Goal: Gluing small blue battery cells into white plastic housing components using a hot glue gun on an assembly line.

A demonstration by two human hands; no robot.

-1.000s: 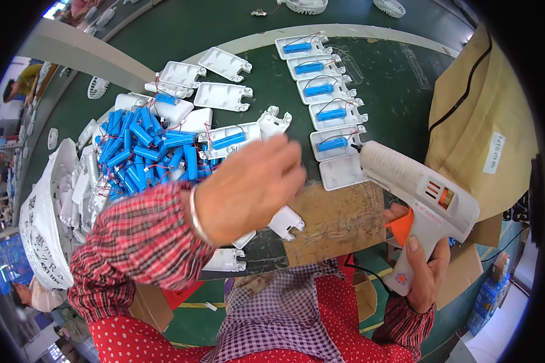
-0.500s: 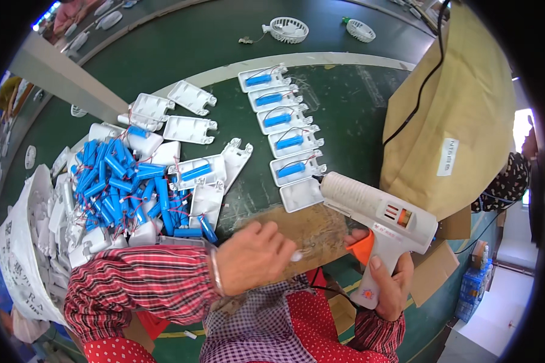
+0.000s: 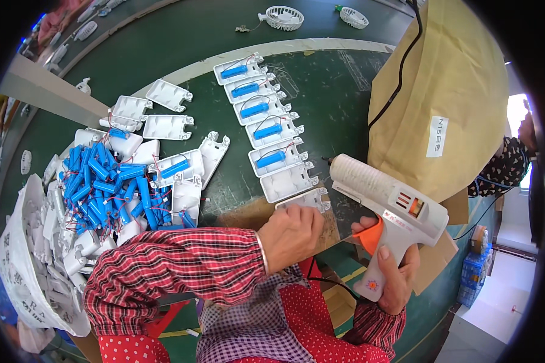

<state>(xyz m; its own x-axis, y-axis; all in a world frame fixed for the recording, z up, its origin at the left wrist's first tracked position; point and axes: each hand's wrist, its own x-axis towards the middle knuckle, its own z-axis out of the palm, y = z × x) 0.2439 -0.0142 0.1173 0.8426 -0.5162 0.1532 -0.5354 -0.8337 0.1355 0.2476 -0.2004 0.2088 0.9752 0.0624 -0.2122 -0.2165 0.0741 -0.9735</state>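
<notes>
In my right hand [image 3: 398, 275] is a white glue gun [image 3: 393, 212] with an orange trigger [image 3: 371, 236]. Its nozzle points up and left, close to a row of white plastic shells. My left hand [image 3: 292, 236] is closed, with curled fingers at the near edge of a white shell [image 3: 312, 198] at the row's near end. The fingertips are partly hidden. Just beyond lies a shell with no battery [image 3: 287, 183]. Farther up the row, several shells each hold a blue cylindrical battery [image 3: 270, 159] with thin wires.
A heap of blue batteries [image 3: 97, 175] lies at left among loose white shells [image 3: 168, 127]. Beside it stands a white sack [image 3: 18, 272] of white parts. A tan bag [image 3: 433, 91] with a black cord rises at right. White fan grilles [image 3: 283, 18] lie across the far side.
My left hand has moved right and up to the row's near end, where another shell now shows. The glue gun stays in my right hand, slightly lower. The whole view has shifted.
</notes>
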